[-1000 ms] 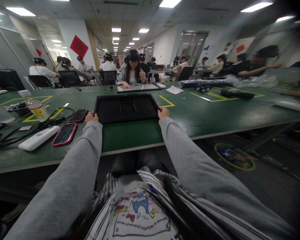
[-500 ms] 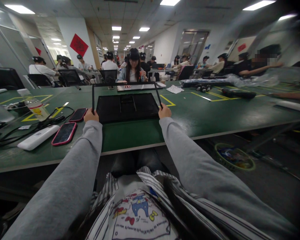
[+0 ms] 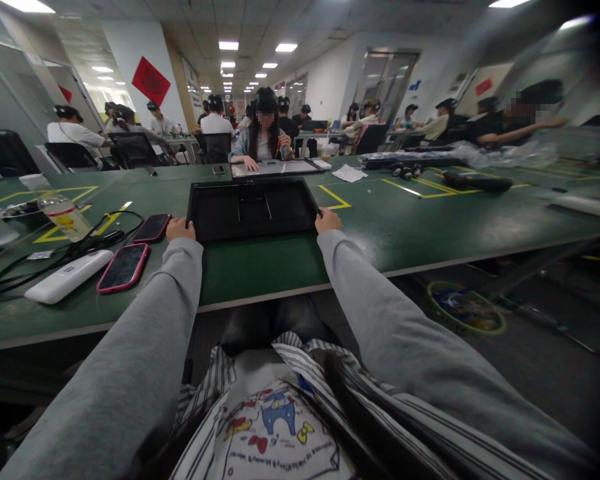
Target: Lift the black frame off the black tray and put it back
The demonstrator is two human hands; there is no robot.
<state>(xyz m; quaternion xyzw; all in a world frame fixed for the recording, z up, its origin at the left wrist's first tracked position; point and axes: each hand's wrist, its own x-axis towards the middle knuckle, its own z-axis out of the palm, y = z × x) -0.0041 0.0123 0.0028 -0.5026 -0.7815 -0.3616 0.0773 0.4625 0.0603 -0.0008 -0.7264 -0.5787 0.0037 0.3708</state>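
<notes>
Both hands are curled in with almost no gap between thumb and fingers: the left hand pinches the near left corner of a thin dark frame, and the right hand pinches its near right corner. The frame runs around the edge of a black panel, which lies on the green surface straight ahead of the person; whether the frame touches the panel all along or sits slightly proud of it cannot be told. Handling it well would seem to mean keeping both hands level, guiding the two sides evenly so that neither corner twists, watching that the far edge lines up, and keeping fingertips out from between frame and panel. Just left of the panel lies a phone, with a second phone nearer the person and a white power bank farther left; a bottle stands beyond these on that side, well apart from the panel. Beyond the panel, a co-worker's hand rests on a pale board. To the panel's right are a yellow tape corner and, farther back, a crumpled tissue.
</notes>
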